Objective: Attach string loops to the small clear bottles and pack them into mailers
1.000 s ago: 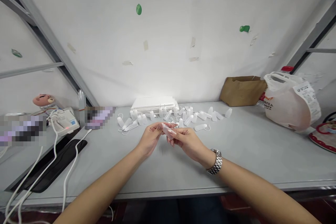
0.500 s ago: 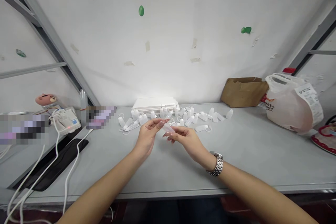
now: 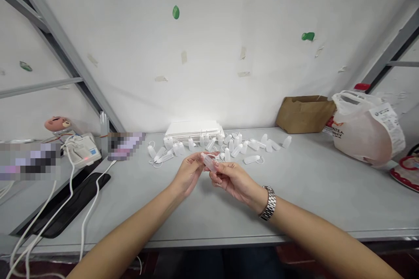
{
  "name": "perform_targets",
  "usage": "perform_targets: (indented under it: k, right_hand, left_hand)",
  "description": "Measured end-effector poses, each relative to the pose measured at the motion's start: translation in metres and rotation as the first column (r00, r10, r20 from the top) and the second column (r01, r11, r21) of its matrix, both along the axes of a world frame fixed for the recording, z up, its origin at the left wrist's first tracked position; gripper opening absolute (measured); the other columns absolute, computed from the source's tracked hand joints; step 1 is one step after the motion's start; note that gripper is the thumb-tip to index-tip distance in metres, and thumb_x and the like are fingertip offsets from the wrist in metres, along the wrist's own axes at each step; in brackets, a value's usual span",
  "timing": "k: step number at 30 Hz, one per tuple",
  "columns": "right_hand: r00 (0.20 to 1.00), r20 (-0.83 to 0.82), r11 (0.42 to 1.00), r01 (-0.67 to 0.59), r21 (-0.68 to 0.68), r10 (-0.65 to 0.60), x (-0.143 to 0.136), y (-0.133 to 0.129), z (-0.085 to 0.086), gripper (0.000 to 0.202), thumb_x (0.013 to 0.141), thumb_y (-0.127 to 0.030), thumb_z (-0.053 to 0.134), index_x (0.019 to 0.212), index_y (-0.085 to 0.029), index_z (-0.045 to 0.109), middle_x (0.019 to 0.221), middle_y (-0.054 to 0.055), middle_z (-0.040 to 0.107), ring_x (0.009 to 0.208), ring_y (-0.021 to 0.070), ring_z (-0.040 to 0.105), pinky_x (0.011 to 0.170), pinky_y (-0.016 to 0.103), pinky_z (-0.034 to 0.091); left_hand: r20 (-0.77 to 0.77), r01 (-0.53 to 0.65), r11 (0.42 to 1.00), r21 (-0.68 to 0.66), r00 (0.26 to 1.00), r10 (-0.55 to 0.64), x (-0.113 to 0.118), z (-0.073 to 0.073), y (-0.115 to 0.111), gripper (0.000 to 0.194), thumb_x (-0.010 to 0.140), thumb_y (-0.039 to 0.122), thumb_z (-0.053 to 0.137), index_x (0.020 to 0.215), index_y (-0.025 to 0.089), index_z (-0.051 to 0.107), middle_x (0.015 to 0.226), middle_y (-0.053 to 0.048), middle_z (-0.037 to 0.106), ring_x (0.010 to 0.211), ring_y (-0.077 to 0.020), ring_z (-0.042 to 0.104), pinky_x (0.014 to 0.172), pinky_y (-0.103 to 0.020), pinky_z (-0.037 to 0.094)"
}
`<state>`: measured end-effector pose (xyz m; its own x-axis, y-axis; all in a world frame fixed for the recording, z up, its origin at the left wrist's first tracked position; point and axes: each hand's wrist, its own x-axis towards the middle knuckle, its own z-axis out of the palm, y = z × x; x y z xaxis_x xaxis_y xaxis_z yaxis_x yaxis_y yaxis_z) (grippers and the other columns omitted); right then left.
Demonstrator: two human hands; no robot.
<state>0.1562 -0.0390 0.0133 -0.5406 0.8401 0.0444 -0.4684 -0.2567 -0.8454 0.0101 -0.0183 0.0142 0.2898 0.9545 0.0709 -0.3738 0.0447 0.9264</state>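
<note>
A small translucent plastic squeeze bottle (image 3: 209,163) is held tilted between my hands above the table, its nozzle end pointing up and left. My right hand (image 3: 234,179) pinches the lower part of its body between thumb and fingers. At the nozzle end, my left hand (image 3: 189,173) is closed on the bottle with thumb and fingertips, some of them hidden behind it. Just beyond my hands, several similar bottles (image 3: 237,150) stand or lie on the grey table (image 3: 209,218), some with looped cap straps.
Behind the bottles lies a stack of white boards or boxes (image 3: 193,127). A brown paper bag (image 3: 303,114) and a plastic carrier bag (image 3: 356,139) stand at the right. On the left are a power strip (image 3: 81,150), white cables (image 3: 70,183) and a black flat pad (image 3: 77,205).
My left fingers have shifted slightly around the nozzle end, and the bottle has turned steeper. My right hand has moved slightly, still gripping the body.
</note>
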Motion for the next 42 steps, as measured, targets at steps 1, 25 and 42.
perform_targets:
  k: [1, 25, 42]
  right_hand:
    - [0.999, -0.034, 0.999, -0.025, -0.023, 0.025, 0.000, 0.001, -0.001, 0.022, 0.076, -0.033, 0.060, 0.068, -0.013, 0.062, 0.054, -0.003, 0.045, 0.051, 0.0068, 0.037, 0.053, 0.023, 0.032]
    - [0.463, 0.205, 0.319, 0.182, 0.930, -0.862, 0.008, -0.003, -0.005, 0.020, 0.083, -0.029, 0.052, 0.100, -0.020, 0.058, 0.080, 0.005, 0.062, 0.071, 0.0162, 0.056, 0.066, 0.031, 0.046]
    - [0.238, -0.075, -0.151, -0.321, 0.935, -0.969, 0.014, 0.004, -0.012, 0.031, 0.086, -0.010, 0.041, 0.116, -0.005, 0.047, 0.077, 0.013, 0.058, 0.071, 0.0213, 0.052, 0.064, 0.037, 0.046]
  left_hand:
    - [-0.010, 0.010, 1.000, 0.000, 1.000, -0.010, 0.000, 0.000, 0.000, 0.034, 0.066, 0.048, 0.064, 0.077, 0.016, 0.069, 0.100, -0.010, 0.067, 0.087, -0.0210, 0.060, 0.078, -0.033, 0.043]
    - [-0.494, 0.213, 0.471, 0.856, 0.603, 0.626, -0.020, 0.008, -0.001, 0.023, 0.085, 0.014, 0.034, 0.075, 0.020, 0.053, 0.067, -0.003, 0.056, 0.066, -0.0165, 0.049, 0.066, -0.029, 0.037]
    - [-0.307, 0.356, 0.161, 0.920, 0.406, 0.861, -0.014, 0.006, -0.006, 0.025, 0.082, 0.008, 0.037, 0.070, 0.017, 0.057, 0.051, 0.000, 0.053, 0.048, -0.0127, 0.045, 0.049, -0.024, 0.032]
